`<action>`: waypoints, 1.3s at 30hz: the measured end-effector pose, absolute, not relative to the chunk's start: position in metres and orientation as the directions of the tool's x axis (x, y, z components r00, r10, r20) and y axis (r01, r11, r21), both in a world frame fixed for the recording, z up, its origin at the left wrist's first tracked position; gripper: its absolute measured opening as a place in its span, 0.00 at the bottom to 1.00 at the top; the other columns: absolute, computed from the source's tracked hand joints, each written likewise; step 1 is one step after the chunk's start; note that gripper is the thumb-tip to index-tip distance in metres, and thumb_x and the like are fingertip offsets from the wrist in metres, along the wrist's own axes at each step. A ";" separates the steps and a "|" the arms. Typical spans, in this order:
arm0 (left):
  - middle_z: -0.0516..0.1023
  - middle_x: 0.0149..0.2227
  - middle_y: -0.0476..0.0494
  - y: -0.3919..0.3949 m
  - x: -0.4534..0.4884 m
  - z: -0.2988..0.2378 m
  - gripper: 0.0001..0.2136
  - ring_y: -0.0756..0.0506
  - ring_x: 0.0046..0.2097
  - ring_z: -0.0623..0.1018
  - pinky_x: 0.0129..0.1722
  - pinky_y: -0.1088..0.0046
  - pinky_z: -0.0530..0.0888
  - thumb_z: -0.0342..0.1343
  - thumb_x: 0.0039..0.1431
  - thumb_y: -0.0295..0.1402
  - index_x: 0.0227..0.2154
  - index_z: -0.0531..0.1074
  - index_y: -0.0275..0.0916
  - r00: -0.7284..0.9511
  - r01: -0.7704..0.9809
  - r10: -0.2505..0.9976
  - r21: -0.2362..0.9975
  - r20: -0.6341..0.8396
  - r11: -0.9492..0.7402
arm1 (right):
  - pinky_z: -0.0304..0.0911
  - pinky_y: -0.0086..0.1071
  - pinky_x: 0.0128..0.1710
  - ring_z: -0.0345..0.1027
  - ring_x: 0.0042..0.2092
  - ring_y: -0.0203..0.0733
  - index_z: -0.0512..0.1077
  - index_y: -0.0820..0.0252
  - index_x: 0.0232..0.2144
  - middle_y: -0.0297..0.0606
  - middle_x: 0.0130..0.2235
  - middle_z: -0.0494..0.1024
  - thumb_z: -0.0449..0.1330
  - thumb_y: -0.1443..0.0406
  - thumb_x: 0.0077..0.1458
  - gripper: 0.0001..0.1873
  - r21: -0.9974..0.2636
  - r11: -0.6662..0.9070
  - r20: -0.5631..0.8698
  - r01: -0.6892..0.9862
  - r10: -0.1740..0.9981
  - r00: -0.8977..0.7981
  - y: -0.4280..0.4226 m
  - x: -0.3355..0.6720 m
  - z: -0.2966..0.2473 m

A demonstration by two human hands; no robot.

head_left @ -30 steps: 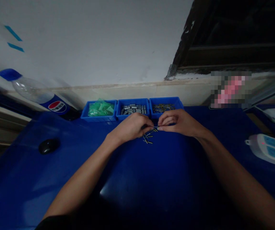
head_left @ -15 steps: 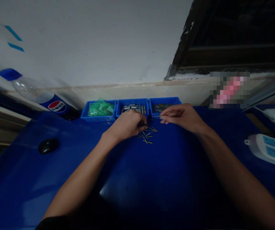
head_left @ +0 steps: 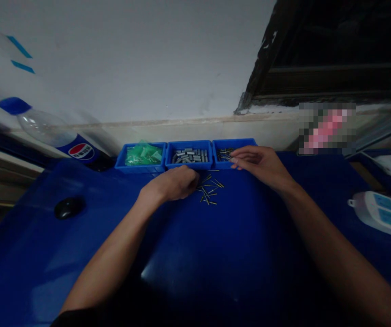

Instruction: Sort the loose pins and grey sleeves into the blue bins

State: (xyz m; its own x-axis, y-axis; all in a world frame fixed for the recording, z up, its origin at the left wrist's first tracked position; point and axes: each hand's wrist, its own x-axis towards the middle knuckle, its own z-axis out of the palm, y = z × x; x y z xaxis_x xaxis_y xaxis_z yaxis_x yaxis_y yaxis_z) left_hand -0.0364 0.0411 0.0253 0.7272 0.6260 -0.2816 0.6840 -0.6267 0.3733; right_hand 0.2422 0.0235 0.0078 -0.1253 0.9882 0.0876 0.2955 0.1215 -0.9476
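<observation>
My left hand is closed, its fingers curled down in front of the middle bin; whatever they hold is hidden. Just right of it, a loose group of thin pins with yellowish ends lies on the blue table. My right hand is at the front of the right blue bin, fingers curved and slightly apart from the thumb, with nothing visible between them. Dark and yellowish pins fill that bin. The middle blue bin contains short grey metal pieces.
A left blue bin holds green plastic bags. Farther left stand a cola bottle and a black mouse. On the right lies a white power strip. The wall rises behind the bins.
My left hand has moved left, away from the loose pins, uncovering more of them and the middle bin. My right hand has shifted slightly right; the thin pin at its fingertips no longer shows there.
</observation>
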 end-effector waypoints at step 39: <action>0.79 0.31 0.48 0.027 -0.016 0.025 0.10 0.48 0.31 0.75 0.28 0.72 0.61 0.67 0.51 0.24 0.35 0.75 0.39 0.724 0.688 0.627 0.379 -0.288 -0.619 | 0.76 0.48 0.50 0.82 0.44 0.50 0.82 0.54 0.42 0.41 0.43 0.86 0.75 0.59 0.49 0.17 -0.992 0.032 0.040 0.118 0.997 0.062 0.026 0.241 0.008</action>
State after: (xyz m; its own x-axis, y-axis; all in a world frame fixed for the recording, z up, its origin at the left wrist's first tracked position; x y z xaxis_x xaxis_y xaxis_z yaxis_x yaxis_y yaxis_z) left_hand -0.0162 0.0274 0.0249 0.7237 0.6271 -0.2880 0.6876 -0.6194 0.3790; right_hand 0.2412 0.0257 0.0080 0.0618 0.9973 0.0397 0.1182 0.0322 -0.9925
